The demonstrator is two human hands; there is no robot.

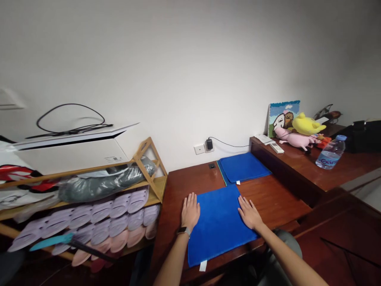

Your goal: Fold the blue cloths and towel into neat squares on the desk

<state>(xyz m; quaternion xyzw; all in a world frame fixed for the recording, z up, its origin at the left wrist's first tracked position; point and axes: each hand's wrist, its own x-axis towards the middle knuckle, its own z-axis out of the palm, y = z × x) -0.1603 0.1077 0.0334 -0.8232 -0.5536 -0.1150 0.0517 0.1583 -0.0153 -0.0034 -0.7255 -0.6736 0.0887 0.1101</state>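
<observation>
Nearest edge: small white care tag [203,265] hangs off the near hem of the bright blue, square, fleecy cloth [218,224], which lies flat on the dark reddish-brown wooden table [190,182], its near edge at the table's front.
Left hand: left hand [190,210] lies palm down with fingers spread and flat, on the cloth's left edge, partly on bare wood; it grasps nothing. A watch with a pale band [183,230] sits at the wrist.
Right hand: right hand [249,213] presses flat on the cloth's right edge, fingers apart, nothing pinched.
Handling: the cloth looks soft, light and limp, with a napped surface that should not slip; it would likely sag if lifted by one point, so two corners or an edge seem the best places to take hold.
Behind: second blue cloth, folded, with a green edge beneath [242,167], lies farther back, apart from the first.
Left side: bamboo rack of pale lilac and pink slippers [119,214].
Right side: raised wooden ledge with clear plastic water bottle [331,153] and pink and yellow plush toys [300,131].
</observation>
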